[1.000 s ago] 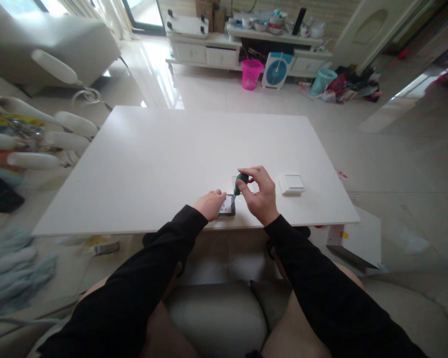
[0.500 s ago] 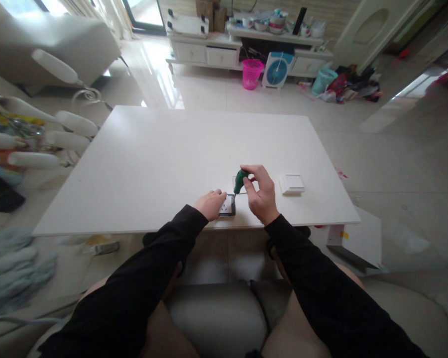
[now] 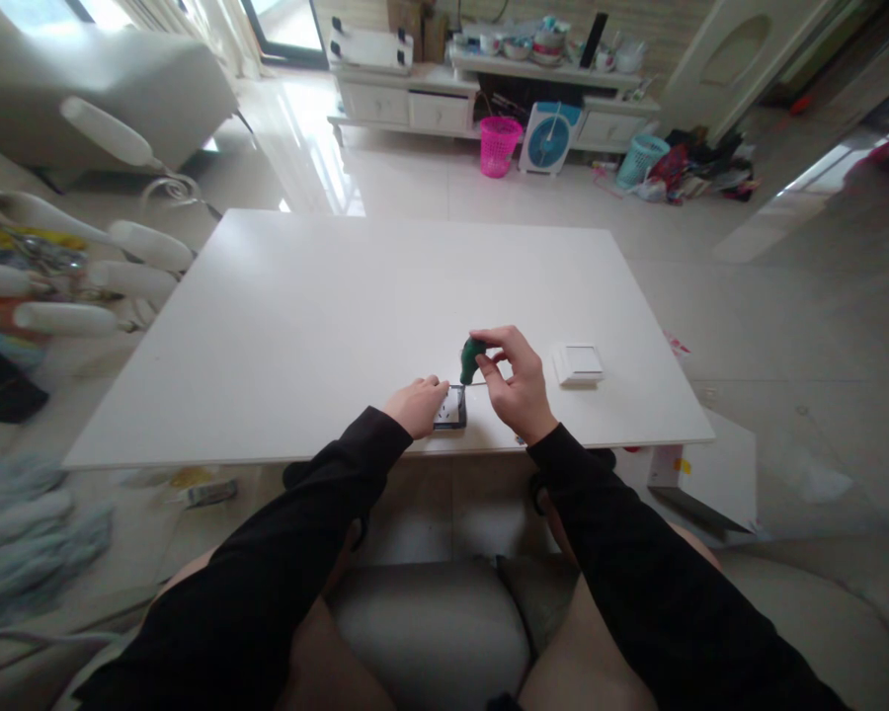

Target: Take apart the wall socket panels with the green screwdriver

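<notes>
In my right hand (image 3: 517, 385) is a screwdriver with a green handle (image 3: 472, 360), gripped between thumb and fingers. Its shaft points down at the right side of a wall socket (image 3: 449, 407), which has a white face with slots and a dark edge. My left hand (image 3: 419, 405) presses on the socket's left side and covers part of it, fingers curled round its edge. Behind the screwdriver lies a thin flat frame, mostly hidden by my right hand. Whether the tip sits in a screw is too small to tell.
A white switch or socket unit (image 3: 579, 364) lies right of my right hand on the white table (image 3: 326, 326). The table's front edge runs just below the socket. A small object (image 3: 520, 439) lies by my right wrist. White chair parts (image 3: 152, 244) stand at the left.
The screwdriver handle has moved slightly left and stands more upright, with my right hand shifting along. My left hand and the socket have stayed in place.
</notes>
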Demonstrator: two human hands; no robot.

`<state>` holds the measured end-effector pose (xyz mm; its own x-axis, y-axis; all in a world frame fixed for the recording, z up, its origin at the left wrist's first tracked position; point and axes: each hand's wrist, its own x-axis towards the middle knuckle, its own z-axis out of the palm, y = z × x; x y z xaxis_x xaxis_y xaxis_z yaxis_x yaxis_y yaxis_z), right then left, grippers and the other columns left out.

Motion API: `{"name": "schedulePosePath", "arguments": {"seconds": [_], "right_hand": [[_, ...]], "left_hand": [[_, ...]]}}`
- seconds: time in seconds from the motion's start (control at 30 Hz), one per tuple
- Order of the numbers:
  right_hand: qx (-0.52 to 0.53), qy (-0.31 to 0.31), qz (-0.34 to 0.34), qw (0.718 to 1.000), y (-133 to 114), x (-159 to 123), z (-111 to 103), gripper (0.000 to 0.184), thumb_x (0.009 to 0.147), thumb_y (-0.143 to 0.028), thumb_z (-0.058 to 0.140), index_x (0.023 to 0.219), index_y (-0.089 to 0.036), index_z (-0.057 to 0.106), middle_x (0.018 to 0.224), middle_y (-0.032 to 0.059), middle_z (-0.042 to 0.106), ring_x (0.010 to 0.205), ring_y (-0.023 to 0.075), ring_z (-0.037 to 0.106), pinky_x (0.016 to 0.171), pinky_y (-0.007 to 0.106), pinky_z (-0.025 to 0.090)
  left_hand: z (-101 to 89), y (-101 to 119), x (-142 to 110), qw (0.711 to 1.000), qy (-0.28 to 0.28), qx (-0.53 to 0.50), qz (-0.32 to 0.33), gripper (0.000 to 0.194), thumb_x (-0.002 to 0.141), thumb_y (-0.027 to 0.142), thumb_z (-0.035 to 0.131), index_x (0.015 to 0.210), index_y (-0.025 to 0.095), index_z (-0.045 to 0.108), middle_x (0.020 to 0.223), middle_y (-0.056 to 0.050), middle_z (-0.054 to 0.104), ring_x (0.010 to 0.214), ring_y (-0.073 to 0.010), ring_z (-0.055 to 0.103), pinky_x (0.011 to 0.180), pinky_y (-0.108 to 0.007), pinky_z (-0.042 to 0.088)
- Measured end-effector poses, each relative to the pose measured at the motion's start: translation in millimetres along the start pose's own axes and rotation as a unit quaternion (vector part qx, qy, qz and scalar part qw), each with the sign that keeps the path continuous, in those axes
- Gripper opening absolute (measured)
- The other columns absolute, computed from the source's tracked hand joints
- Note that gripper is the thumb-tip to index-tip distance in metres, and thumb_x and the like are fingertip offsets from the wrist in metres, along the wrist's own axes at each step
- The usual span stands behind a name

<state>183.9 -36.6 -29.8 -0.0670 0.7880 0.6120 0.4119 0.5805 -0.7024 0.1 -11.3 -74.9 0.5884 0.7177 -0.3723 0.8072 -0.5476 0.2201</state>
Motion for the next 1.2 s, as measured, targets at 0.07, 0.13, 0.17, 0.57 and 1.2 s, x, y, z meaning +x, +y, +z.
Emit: {"name": "schedulePosePath", "arguments": {"seconds": [0.07,0.13,0.17,0.57,1.2], "right_hand": [[0.004,-0.002,0.002,1.000,0.6,-0.2,-0.1,0.036,0.091,-0.005,0.057,0.117,-0.028,0.066,0.105,0.0030,0.068,0.096,0.0182,0.066,0.071,0.030,0.057],[0.003,-0.001,0.004,1.000,1.4,-0.6,0.0,0.037,0.091,-0.005,0.056,0.118,-0.028,0.066,0.106,0.0031,0.067,0.097,0.0185,0.066,0.071,0.030,0.057],[0.001,-0.001,0.005,1.000,1.8,-0.8,0.0,0.037,0.091,-0.005,0.056,0.119,-0.028,0.065,0.106,0.0032,0.067,0.097,0.0187,0.066,0.071,0.030,0.057],[0.002,-0.019,0.010,1.000,1.6,-0.8,-0.4,0.041,0.090,-0.004,0.054,0.121,-0.029,0.063,0.109,0.0037,0.066,0.098,0.0192,0.065,0.069,0.030,0.057],[0.033,-0.027,0.014,0.999,0.8,-1.5,-0.3,0.046,0.085,-0.004,0.053,0.122,-0.029,0.065,0.110,0.0039,0.066,0.101,0.0191,0.064,0.069,0.030,0.055]], "left_hand": [[0.6,-0.1,0.2,1.000,0.001,0.000,-0.001,0.054,0.078,0.009,0.071,0.130,0.014,0.056,0.128,-0.015,0.063,0.118,-0.0322,0.065,0.098,-0.039,0.055],[1.5,-0.3,0.6,1.000,0.003,-0.003,0.000,0.054,0.078,0.010,0.071,0.130,0.013,0.056,0.128,-0.016,0.063,0.118,-0.0328,0.065,0.098,-0.040,0.056],[2.0,-0.5,0.8,1.000,0.005,-0.005,0.001,0.054,0.078,0.010,0.072,0.130,0.013,0.056,0.128,-0.016,0.063,0.117,-0.0329,0.065,0.097,-0.040,0.056],[2.9,-1.3,1.6,1.000,0.005,-0.014,0.004,0.054,0.078,0.009,0.072,0.129,0.013,0.057,0.127,-0.016,0.063,0.116,-0.0333,0.066,0.097,-0.041,0.055],[3.9,-1.2,2.0,1.000,0.008,-0.008,0.002,0.054,0.078,0.010,0.073,0.130,0.013,0.057,0.127,-0.015,0.063,0.116,-0.0331,0.065,0.095,-0.040,0.056]]}}
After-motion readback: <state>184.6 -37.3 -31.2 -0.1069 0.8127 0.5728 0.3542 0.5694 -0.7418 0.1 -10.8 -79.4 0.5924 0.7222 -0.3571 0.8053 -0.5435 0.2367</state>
